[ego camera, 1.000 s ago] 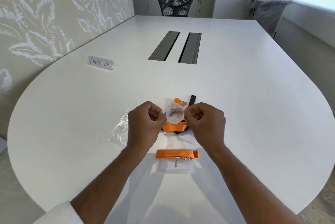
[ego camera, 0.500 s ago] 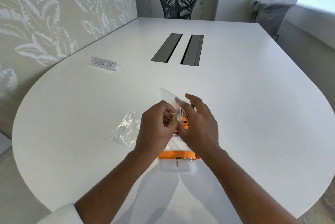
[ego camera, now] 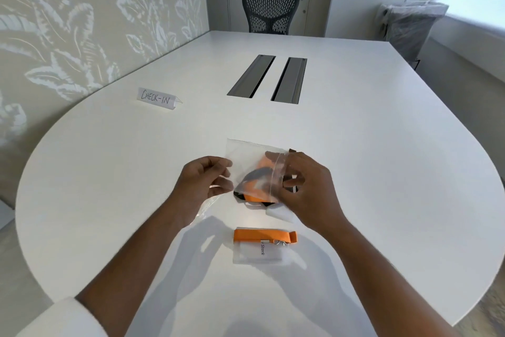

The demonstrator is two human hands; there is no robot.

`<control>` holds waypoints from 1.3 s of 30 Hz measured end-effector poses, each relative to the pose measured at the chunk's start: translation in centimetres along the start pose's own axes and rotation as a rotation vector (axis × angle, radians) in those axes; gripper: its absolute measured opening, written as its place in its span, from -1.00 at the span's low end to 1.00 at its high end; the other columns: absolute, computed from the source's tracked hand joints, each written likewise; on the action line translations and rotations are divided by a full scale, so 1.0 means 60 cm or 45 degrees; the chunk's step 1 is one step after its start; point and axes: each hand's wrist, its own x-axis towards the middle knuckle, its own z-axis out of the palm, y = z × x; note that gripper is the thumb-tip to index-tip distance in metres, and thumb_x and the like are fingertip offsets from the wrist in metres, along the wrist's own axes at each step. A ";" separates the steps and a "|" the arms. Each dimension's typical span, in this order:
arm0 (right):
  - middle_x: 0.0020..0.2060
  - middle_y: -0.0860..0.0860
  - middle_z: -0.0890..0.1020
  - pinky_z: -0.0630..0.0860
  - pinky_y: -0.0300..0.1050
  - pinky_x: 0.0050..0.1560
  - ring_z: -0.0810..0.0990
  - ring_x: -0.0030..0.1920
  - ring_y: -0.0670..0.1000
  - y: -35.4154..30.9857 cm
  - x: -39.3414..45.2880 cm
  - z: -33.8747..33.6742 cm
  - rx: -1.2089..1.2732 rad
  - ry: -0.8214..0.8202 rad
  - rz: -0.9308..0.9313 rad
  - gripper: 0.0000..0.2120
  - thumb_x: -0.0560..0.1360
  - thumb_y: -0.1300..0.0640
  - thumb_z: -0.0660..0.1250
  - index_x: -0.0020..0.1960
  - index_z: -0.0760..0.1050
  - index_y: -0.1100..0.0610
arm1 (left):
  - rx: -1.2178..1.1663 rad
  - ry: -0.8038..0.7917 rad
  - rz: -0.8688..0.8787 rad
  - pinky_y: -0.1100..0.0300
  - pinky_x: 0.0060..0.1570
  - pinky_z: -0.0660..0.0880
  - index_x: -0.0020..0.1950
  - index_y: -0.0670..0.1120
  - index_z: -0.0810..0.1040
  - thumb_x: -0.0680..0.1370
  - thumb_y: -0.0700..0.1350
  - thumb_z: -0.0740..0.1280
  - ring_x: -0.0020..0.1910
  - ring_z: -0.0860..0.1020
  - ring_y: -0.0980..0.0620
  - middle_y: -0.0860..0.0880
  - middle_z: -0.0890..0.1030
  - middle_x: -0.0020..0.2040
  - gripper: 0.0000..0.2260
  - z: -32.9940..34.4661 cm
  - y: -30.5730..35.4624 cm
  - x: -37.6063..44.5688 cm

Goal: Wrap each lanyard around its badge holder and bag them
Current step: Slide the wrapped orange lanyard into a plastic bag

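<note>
Both hands are raised just above the tabletop with a clear plastic bag point(ego camera: 247, 162) stretched between them; the left hand point(ego camera: 203, 186) pinches the bag's left edge between thumb and curled fingers, and the right hand point(ego camera: 306, 189) pinches the right edge, where the zip strip runs, with its fingers curled round it; the bag looks flat and see-through, and whether anything lies inside it cannot be told from this view.

Beneath them spreads the white table point(ego camera: 382, 172), rounded at the near end, with two grey cable slots point(ego camera: 266, 78) set side by side in its middle; a black mesh chair point(ego camera: 270, 10) stands at the far end; a plastic-covered bin point(ego camera: 410, 28) stands on the floor off the far right corner; a folded paper sign reading CHECK-IN point(ego camera: 157, 98) sits on the left part of the table, well apart from the hands.

Behind and under the bag lies a loose pile of orange and black lanyards point(ego camera: 257, 194), seen partly through the plastic; near the person, below the hands, a badge holder point(ego camera: 258, 253) lies flat with an orange lanyard point(ego camera: 263, 235) wrapped across its top edge and a small metal clip at the right; a second, crumpled clear bag point(ego camera: 207, 207) shows under the left wrist.
</note>
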 end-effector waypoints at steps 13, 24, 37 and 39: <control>-0.19 0.03 0.65 0.47 -0.21 -0.28 0.45 -0.38 0.00 0.021 0.001 -0.009 0.321 -0.031 0.194 -0.38 0.38 0.45 0.46 0.29 0.61 -0.10 | 0.105 0.006 0.220 -0.11 -0.03 0.68 0.29 -0.03 0.46 0.67 -0.31 0.26 -0.21 0.65 -0.04 -0.17 0.53 -0.07 -0.74 0.025 0.001 -0.024; -0.25 -0.07 0.65 0.49 -0.31 -0.36 0.60 -0.28 0.07 0.025 0.018 -0.013 0.611 -0.094 0.241 -0.54 0.46 0.40 0.51 0.25 0.63 -0.01 | 0.144 -0.272 0.229 0.20 -0.11 0.56 0.22 0.03 0.65 0.47 -0.03 0.50 -0.19 0.55 0.06 0.00 0.62 0.13 -0.68 0.004 0.006 -0.007; -0.04 0.00 0.67 0.59 -0.01 -0.22 0.50 -0.30 0.15 0.049 0.035 -0.029 0.509 -0.268 0.243 -0.35 0.35 0.27 0.60 0.32 0.57 -0.21 | -0.041 -0.344 0.188 0.14 -0.06 0.64 0.30 -0.03 0.65 0.47 -0.28 0.42 -0.16 0.69 -0.01 -0.11 0.66 0.24 -0.60 0.004 0.009 0.011; -0.02 0.01 0.67 0.61 0.05 -0.19 0.48 -0.32 0.16 0.056 0.035 -0.027 0.460 -0.278 0.241 -0.34 0.37 0.27 0.62 0.32 0.55 -0.24 | 0.003 -0.354 0.172 0.14 -0.04 0.64 0.38 0.00 0.59 0.49 -0.26 0.43 -0.16 0.69 -0.01 -0.12 0.70 0.05 -0.54 -0.002 0.010 0.010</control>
